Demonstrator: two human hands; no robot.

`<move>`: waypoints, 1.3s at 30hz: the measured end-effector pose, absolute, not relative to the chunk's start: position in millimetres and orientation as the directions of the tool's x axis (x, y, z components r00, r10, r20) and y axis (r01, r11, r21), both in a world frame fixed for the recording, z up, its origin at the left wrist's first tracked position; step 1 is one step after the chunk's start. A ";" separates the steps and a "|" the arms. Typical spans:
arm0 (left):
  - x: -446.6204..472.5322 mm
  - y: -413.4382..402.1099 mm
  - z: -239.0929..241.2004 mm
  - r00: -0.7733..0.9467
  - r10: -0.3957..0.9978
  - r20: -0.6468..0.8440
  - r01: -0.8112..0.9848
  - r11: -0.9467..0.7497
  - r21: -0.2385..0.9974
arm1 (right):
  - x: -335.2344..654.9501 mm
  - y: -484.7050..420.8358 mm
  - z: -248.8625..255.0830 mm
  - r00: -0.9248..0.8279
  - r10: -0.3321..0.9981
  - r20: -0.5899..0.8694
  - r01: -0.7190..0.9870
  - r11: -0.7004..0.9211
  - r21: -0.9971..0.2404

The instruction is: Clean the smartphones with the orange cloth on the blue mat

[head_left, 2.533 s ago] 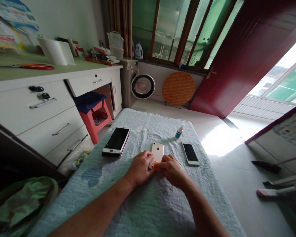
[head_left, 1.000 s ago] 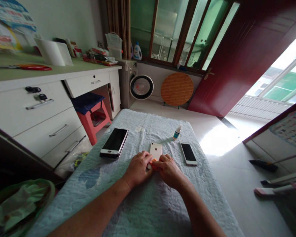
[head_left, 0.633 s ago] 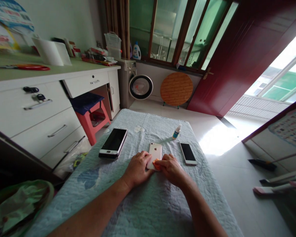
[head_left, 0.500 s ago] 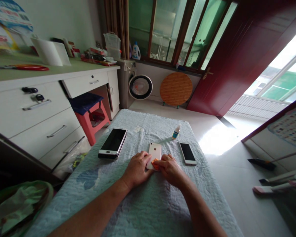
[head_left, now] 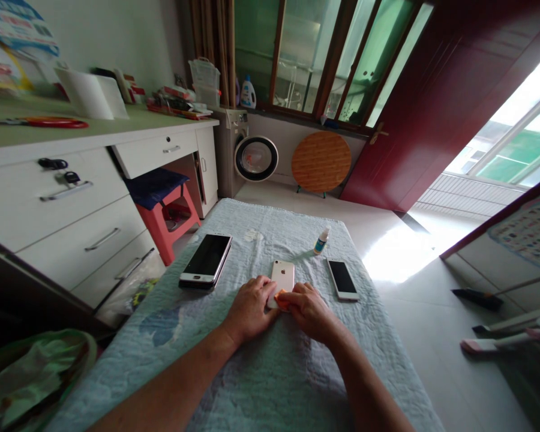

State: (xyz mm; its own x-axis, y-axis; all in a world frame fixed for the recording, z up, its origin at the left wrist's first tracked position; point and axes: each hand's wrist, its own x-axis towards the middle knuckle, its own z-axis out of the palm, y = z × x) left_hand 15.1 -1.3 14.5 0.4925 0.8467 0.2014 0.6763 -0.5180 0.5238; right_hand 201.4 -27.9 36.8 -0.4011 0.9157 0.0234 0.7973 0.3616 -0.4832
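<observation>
A pale gold phone [head_left: 283, 273] lies back up on the quilted cloth, its camera end away from me. My left hand [head_left: 251, 303] grips its left edge near the lower end, thumb at the bottom. Pinched in the fingers of my right hand [head_left: 309, 306] is a small orange cloth [head_left: 281, 298], pressed on the lower part of the phone's back. To the right lies a white phone [head_left: 342, 279] with its dark screen up. A small spray bottle [head_left: 322, 240] stands behind it. On the left, a larger phone [head_left: 207, 259] rests on top of another dark device.
The light blue quilted cloth [head_left: 261, 378] covers the table. A white desk [head_left: 94, 174] with drawers runs along the left, with a red stool [head_left: 171, 222] beside it. A lined bin [head_left: 40, 372] stands at lower left. A red door [head_left: 414, 108] is at the right.
My right hand has slid the orange cloth slightly to the left across the phone's back. My left hand and the phones stay in place.
</observation>
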 end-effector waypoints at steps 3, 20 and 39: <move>15.2 -1.0 15.4 0.495 0.846 0.198 0.677 -0.519 0.522 | 201.1 -27.9 37.4 -0.402 0.916 0.020 0.796 0.360 -0.486; 14.2 -0.2 12.9 0.486 0.851 0.199 0.669 -0.509 0.542 | 205.3 -25.5 37.4 -0.430 0.903 0.016 0.752 0.368 -0.547; 14.1 -0.2 15.6 0.492 0.852 0.178 0.683 -0.504 0.528 | 206.7 -24.5 41.6 -0.402 0.915 0.028 0.723 0.336 -0.603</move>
State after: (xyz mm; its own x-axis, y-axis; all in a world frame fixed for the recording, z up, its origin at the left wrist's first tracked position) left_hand 14.1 -0.2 15.6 0.4919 0.8523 0.1779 0.6830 -0.5044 0.5283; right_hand 206.7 -24.5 41.6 -0.4020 0.9152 0.0285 0.7231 0.3364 -0.6033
